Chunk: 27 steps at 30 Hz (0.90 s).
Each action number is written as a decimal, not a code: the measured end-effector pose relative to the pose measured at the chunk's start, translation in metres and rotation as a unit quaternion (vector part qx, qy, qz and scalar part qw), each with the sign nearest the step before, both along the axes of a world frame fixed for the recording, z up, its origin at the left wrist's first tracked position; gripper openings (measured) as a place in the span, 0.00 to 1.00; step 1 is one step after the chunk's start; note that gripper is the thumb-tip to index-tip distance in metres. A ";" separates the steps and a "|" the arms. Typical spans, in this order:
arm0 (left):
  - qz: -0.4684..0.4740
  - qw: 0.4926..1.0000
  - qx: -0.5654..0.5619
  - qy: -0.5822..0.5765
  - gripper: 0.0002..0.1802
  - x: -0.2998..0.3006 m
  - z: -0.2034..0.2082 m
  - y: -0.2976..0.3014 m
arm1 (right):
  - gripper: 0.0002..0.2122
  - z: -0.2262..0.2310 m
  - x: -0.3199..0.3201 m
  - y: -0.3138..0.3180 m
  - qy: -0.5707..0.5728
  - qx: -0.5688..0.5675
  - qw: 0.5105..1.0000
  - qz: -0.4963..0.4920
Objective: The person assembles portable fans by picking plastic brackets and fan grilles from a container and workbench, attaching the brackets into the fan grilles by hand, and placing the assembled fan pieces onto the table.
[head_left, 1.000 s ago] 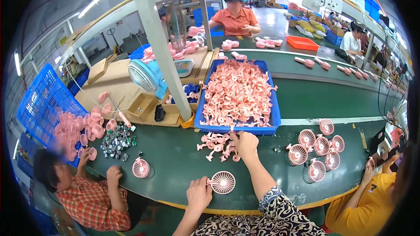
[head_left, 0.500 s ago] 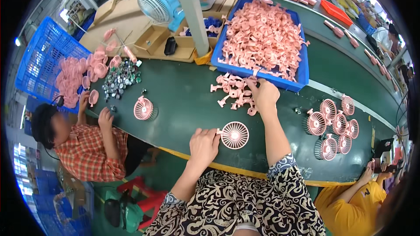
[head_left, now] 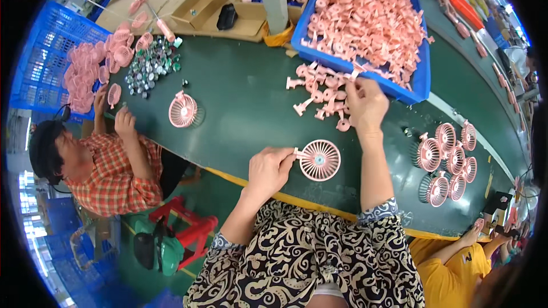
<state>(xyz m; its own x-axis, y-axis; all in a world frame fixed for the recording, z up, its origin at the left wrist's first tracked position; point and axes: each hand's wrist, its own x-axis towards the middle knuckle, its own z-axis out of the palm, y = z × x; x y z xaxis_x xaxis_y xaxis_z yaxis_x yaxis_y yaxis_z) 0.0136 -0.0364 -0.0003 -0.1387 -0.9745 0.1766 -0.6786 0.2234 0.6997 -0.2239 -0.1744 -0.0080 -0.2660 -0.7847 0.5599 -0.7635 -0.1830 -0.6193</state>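
Note:
Between the thumb and fingers of my left hand (head_left: 269, 169) is the short stem of a round pink fan grille (head_left: 320, 160), held over the green table near its front edge. My right hand (head_left: 367, 102) pinches a small pink plastic bracket (head_left: 356, 71) at the front rim of a blue bin (head_left: 365, 68). The bin is heaped with similar pink parts. Just left of my right hand lies a loose pile of pink brackets (head_left: 319, 88) on the table.
More pink grilles (head_left: 445, 157) stand in a group on the right. One grille (head_left: 183, 109) lies to the left, near a heap of small metallic parts (head_left: 149, 68). A co-worker in a checked shirt (head_left: 117, 177) sits left; a yellow-sleeved person (head_left: 451, 268) is at right.
My right hand has lifted a bracket from beside the pile up to the bin's rim. The left hand still holds the grille. The view has shifted.

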 end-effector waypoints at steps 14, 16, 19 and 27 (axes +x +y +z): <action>-0.007 0.995 0.090 0.053 0.06 0.009 -0.011 0.003 | 0.05 -0.015 -0.099 0.154 0.283 0.122 0.951 -0.031; -0.005 0.994 0.098 0.051 0.07 0.008 -0.013 0.003 | 0.06 -0.003 -0.087 0.163 0.289 0.154 0.945 0.005; -0.003 0.993 0.097 0.072 0.07 0.005 -0.013 0.005 | 0.09 0.008 -0.077 0.176 0.269 0.224 0.936 0.031; 0.001 0.989 0.121 0.085 0.06 0.007 -0.012 0.007 | 0.24 0.055 -0.068 0.192 0.197 0.258 0.932 0.162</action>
<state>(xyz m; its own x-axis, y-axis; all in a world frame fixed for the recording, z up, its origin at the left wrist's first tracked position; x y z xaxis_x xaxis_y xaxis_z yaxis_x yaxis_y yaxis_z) 0.0208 -0.0290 -0.0122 -0.1259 -0.9912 -0.0421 -0.5461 0.0338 0.8370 -0.2919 0.0174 0.0474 0.1772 -0.9801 0.0896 -0.9069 -0.1979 -0.3720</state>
